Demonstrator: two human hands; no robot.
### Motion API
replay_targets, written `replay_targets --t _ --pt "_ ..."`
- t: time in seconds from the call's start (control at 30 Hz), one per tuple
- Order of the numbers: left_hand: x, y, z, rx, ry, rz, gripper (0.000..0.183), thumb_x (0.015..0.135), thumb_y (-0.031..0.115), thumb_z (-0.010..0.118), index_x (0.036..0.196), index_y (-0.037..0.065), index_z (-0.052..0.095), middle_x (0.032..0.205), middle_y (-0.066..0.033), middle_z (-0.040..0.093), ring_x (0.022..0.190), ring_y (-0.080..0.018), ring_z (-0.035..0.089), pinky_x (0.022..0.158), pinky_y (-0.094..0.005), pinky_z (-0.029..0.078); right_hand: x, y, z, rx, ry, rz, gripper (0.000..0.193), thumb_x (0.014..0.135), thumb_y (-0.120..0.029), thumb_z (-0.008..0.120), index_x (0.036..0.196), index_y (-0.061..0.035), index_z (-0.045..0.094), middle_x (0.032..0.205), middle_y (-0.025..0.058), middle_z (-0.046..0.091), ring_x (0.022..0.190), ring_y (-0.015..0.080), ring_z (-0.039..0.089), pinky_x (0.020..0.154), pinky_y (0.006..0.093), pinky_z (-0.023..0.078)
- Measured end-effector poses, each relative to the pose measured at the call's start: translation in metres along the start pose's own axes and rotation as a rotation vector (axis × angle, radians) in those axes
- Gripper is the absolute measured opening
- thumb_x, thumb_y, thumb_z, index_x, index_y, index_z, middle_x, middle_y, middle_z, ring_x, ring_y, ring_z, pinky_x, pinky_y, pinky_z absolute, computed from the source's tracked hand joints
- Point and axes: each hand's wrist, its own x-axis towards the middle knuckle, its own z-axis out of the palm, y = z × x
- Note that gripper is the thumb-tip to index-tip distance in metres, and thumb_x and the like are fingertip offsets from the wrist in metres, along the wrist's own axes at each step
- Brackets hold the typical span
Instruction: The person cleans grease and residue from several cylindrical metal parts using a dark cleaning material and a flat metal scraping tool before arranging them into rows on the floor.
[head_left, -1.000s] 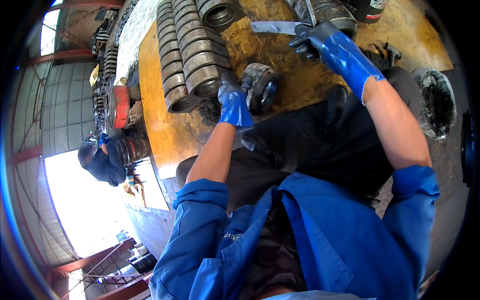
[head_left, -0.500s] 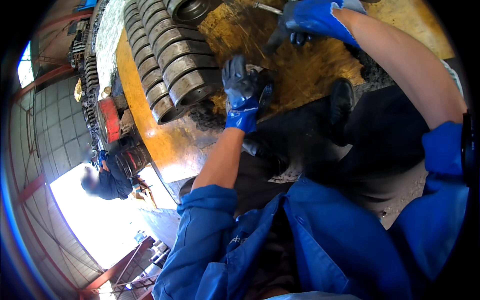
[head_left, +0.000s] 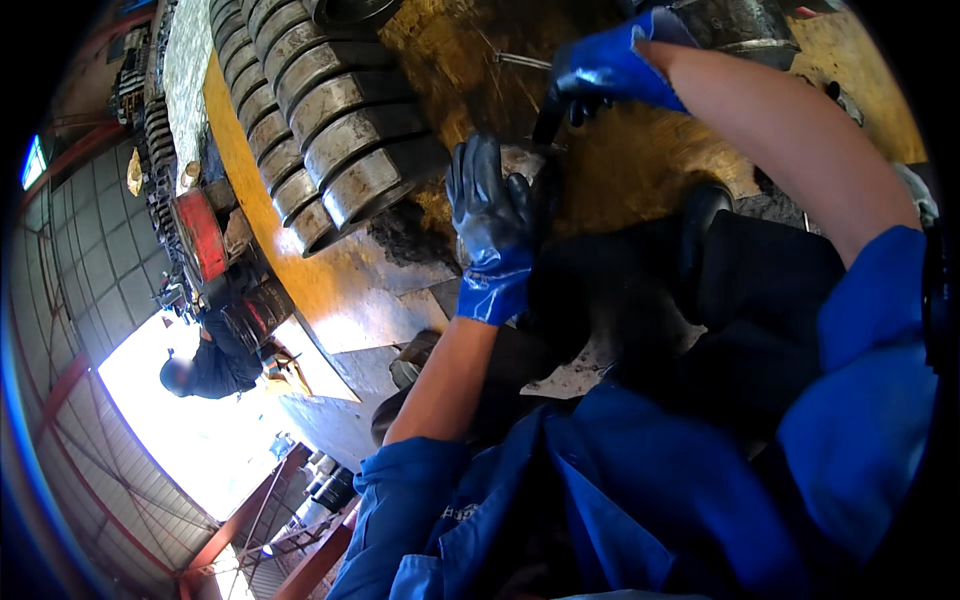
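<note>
My left hand [head_left: 490, 205], in a blue glove with dark coated fingers, is open with its fingers stretched out. It lies against a greyish metal piece [head_left: 522, 160] mostly hidden behind it. Farther up and to the right, my right hand [head_left: 600, 68] in a matching glove is closed around a dark tool. A thin silver rod [head_left: 520, 60] sticks out to the left of that fist, and a dark flat bar [head_left: 547, 118] points down from it toward the metal piece. The tool's kind is not clear.
Rows of thick steel rings [head_left: 365, 185] lie side by side at the left on a yellow, oil-stained plate [head_left: 480, 90]. A large dark metal part [head_left: 735, 30] sits at the far right. A red drum [head_left: 200, 235] and another person [head_left: 215, 360] are farther left.
My left hand has come nearer, its fingers now straighter. My right hand has moved left and a little down with the tool. The whole view has shifted slightly.
</note>
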Motion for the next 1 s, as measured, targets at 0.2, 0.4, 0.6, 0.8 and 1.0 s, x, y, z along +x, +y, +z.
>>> replay_targets --t 0.2,0.4,0.6,0.8,1.0 --pt "-0.005 0.003 -0.002 -0.026 0.014 0.011 0.04 0.09 0.02 0.051 0.121 -0.005 0.053 0.121 -0.0264 0.056 0.115 -0.0458 0.052 0.1 -0.0519 0.041 0.024 0.043 0.006 0.407 -0.037 -0.169 0.031 0.094 -0.034 0.05 0.103 -0.0104 0.068 0.095 0.0086 0.07 0.077 0.0143 0.064 0.066 0.0299 0.049" --pt "-0.007 -0.004 0.003 0.023 0.022 -0.015 0.04 0.091 0.02 0.049 0.122 -0.004 0.054 0.123 -0.0258 0.056 0.115 -0.0447 0.052 0.101 -0.0503 0.04 0.031 0.035 -0.001 0.239 -0.004 -0.067 0.029 0.092 -0.034 0.052 0.103 -0.0113 0.068 0.091 0.007 0.07 0.076 0.0152 0.065 0.067 0.0293 0.049" --pt "-0.005 -0.002 0.005 0.003 0.023 -0.004 0.04 0.091 0.018 0.048 0.124 -0.005 0.052 0.125 -0.0263 0.054 0.118 -0.0453 0.05 0.101 -0.0502 0.04 0.021 0.038 -0.013 0.383 -0.09 -0.05 0.029 0.093 -0.033 0.052 0.103 -0.0111 0.068 0.089 0.0068 0.07 0.075 0.0148 0.065 0.065 0.0282 0.049" --pt "-0.004 -0.002 0.002 -0.005 0.072 0.003 0.039 0.087 0.014 0.051 0.12 -0.006 0.054 0.123 -0.026 0.055 0.116 -0.044 0.052 0.101 -0.0508 0.041 0.015 0.03 -0.016 0.431 -0.089 -0.093 0.03 0.093 -0.033 0.052 0.103 -0.0108 0.068 0.088 0.0069 0.07 0.074 0.0147 0.065 0.064 0.0281 0.049" --pt "-0.004 -0.003 0.001 0.039 0.023 -0.007 0.042 0.082 0.007 0.053 0.122 -0.006 0.053 0.124 -0.0253 0.054 0.118 -0.0433 0.051 0.101 -0.0505 0.041 0.028 0.035 -0.015 0.333 -0.112 -0.058 0.03 0.093 -0.033 0.051 0.103 -0.0106 0.068 0.088 0.007 0.07 0.074 0.0147 0.064 0.064 0.0279 0.049"
